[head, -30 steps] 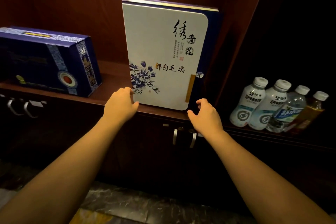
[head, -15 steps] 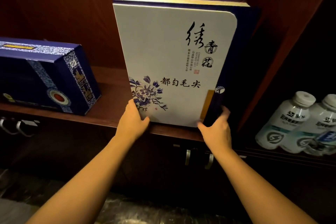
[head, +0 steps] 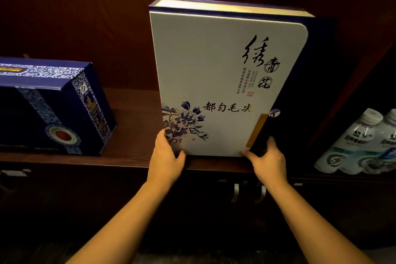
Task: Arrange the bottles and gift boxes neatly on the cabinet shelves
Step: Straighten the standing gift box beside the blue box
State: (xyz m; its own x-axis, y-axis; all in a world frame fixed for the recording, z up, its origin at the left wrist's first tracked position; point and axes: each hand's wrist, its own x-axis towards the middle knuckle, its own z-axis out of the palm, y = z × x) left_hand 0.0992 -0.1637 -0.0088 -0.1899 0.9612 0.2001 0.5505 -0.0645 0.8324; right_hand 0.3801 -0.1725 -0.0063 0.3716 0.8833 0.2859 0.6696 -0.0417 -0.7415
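Observation:
A tall white gift box (head: pixel 222 70) with a blue flower print and dark blue spine stands upright on the dark wooden shelf (head: pixel 132 135), close to its front edge. My left hand (head: pixel 166 161) grips the box's lower left corner. My right hand (head: pixel 266 159) grips its lower right corner by the blue spine. A dark blue gift box (head: pixel 51 107) with patterned bands lies on the same shelf at the left. White-capped plastic bottles (head: pixel 353 146) stand in the neighbouring compartment at the right, partly cut off by the frame.
A slanted wooden divider (head: pixel 351 79) separates the box's compartment from the bottles. Below the shelf are dark cabinet doors with metal handles (head: pixel 247 193). More handles (head: pixel 12 172) show at the lower left.
Both hands went from resting at the shelf edge to gripping the white box's lower corners. My view has moved closer, and the box now looks larger.

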